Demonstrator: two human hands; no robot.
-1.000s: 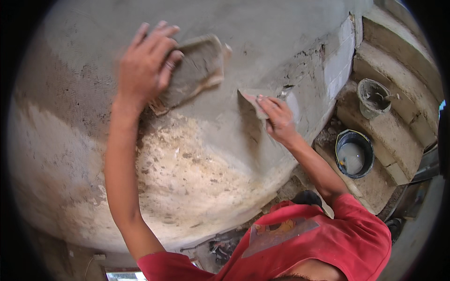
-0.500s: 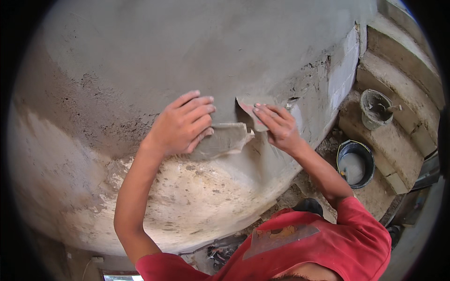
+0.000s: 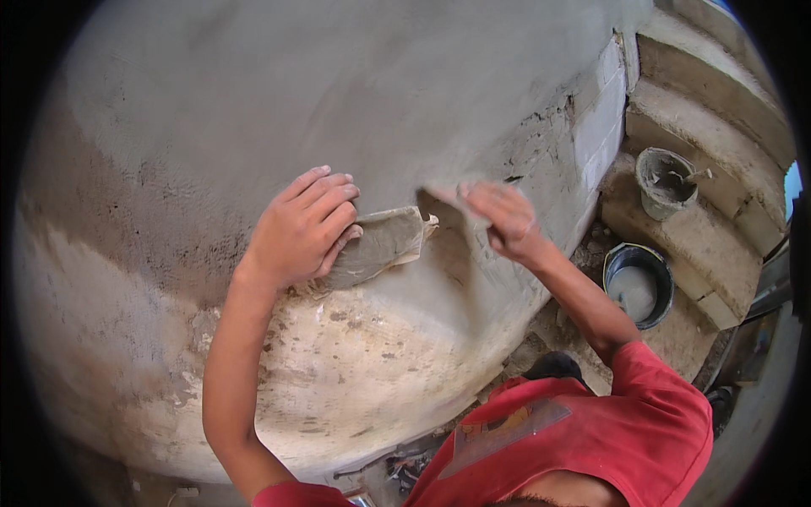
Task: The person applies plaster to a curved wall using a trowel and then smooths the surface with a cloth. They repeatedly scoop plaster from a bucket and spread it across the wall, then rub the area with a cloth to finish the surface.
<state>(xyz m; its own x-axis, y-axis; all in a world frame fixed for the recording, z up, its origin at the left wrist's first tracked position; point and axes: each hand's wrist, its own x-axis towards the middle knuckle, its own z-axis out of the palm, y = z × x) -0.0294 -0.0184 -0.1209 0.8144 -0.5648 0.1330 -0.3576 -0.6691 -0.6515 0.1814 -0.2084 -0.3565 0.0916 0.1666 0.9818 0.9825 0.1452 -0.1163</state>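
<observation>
Board (image 3: 384, 241) sits lower and nearer the right hand (image 3: 508, 221) than a second ago, can't tell how left hand (image 3: 306, 226) grips it, right fingers clamped on blurred scraper (image 3: 443, 195) near wall (image 3: 363, 110); best keep scraper angle shallow, pressure even.

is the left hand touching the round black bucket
No, the left hand is at the flat, grey, mortar-smeared sheet, well apart from the round black bucket farther right.

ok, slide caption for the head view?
Left hand holding a smeared board, right hand a blurred scraper, at a partly plastered wall.
</observation>
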